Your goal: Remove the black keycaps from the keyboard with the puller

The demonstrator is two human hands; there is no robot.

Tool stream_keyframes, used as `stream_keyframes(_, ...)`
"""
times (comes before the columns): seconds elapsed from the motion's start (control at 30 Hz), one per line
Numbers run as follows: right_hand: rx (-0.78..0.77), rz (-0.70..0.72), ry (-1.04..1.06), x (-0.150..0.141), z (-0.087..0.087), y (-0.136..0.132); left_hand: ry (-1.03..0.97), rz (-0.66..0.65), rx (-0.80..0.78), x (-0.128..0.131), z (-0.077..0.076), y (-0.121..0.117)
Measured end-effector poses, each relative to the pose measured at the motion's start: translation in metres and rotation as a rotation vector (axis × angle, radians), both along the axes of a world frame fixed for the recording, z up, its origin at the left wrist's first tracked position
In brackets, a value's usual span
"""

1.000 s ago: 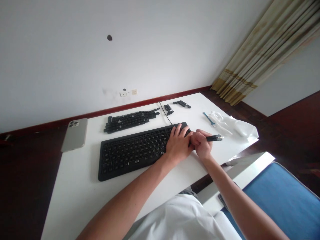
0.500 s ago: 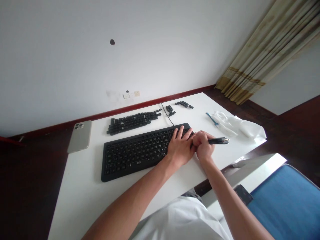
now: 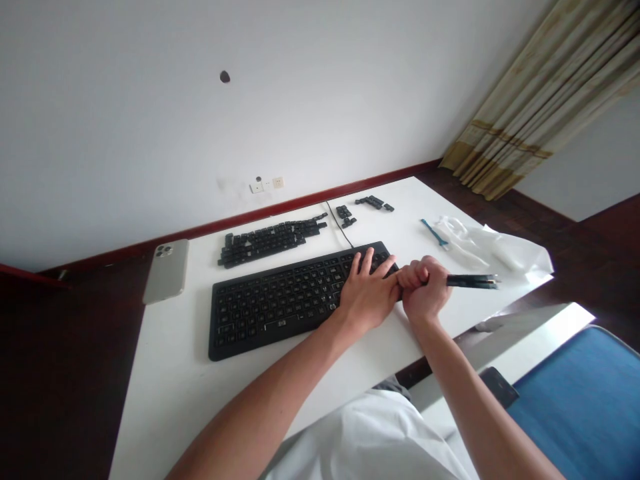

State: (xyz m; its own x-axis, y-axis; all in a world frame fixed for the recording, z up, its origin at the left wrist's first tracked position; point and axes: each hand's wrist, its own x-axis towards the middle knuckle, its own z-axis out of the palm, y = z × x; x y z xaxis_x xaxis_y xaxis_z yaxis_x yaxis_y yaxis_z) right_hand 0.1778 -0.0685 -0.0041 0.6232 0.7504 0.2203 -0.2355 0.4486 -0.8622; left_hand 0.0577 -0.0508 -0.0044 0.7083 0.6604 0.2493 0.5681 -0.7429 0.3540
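A black keyboard lies on the white table. My left hand rests flat on the keyboard's right end, fingers spread. My right hand is closed in a fist around a thin black tool that sticks out to the right; its knuckles touch my left hand at the keyboard's right edge. Rows of loose black keycaps lie behind the keyboard, with two smaller groups of loose black keycaps further right.
A phone lies face down at the table's left edge. A blue tool and a clear plastic bag sit at the right end. The keyboard cable runs to the wall. A blue chair stands on the right.
My right hand with the tool has shifted slightly right and lifted; the tool now points further right. The view has turned a little. My left hand stays on the keyboard.
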Motion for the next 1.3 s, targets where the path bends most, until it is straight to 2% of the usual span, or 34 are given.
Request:
stream_keyframes(0.07,0.062,-0.119,-0.069,0.003,0.001,0.000,-0.078,0.000,-0.039,-0.001,0.003,0.001)
stream_keyframes(0.13,0.104,-0.299,-0.156,0.007,0.001,-0.001,-0.215,0.003,-0.135,0.000,0.006,0.005)
stream_keyframes(0.23,0.015,-0.448,-0.413,0.011,0.000,-0.008,-0.586,0.029,-0.440,0.002,0.007,0.017)
stream_keyframes(0.3,-0.086,-0.407,-0.666,0.012,0.001,-0.013,-0.908,0.098,-0.728,0.003,0.008,0.026)
stream_keyframes(0.37,-0.139,-0.304,-0.873,0.009,0.004,-0.017,-1.179,0.191,-1.022,0.003,0.010,0.034)
stream_keyframes(0.43,-0.142,-0.208,-0.980,0.005,0.008,-0.016,-1.324,0.248,-1.253,0.001,0.015,0.038)
stream_keyframes(0.5,-0.138,-0.146,-1.021,0.001,0.012,-0.009,-1.395,0.265,-1.385,0.000,0.021,0.040)
stream_keyframes(0.63,-0.121,-0.031,-1.040,-0.001,0.016,0.009,-1.471,0.268,-1.510,0.000,0.030,0.039)
stream_keyframes(0.73,-0.143,0.030,-1.056,0.000,0.014,0.019,-1.524,0.311,-1.552,0.000,0.031,0.040)
stream_keyframes(0.83,-0.174,0.029,-1.073,0.003,0.013,0.023,-1.550,0.293,-1.564,-0.001,0.030,0.042)
stream_keyframes(1.1,-0.073,0.091,-1.114,0.014,0.021,0.028,-1.337,0.224,-1.465,-0.006,0.026,0.042)
stream_keyframes(1.2,-0.082,0.081,-1.181,0.033,0.019,0.045,-1.249,0.199,-1.270,-0.005,0.017,0.041)
stream_keyframes(1.3,-0.211,-0.023,-1.254,0.067,0.006,0.077,-1.047,0.209,-0.867,-0.005,0.008,0.038)
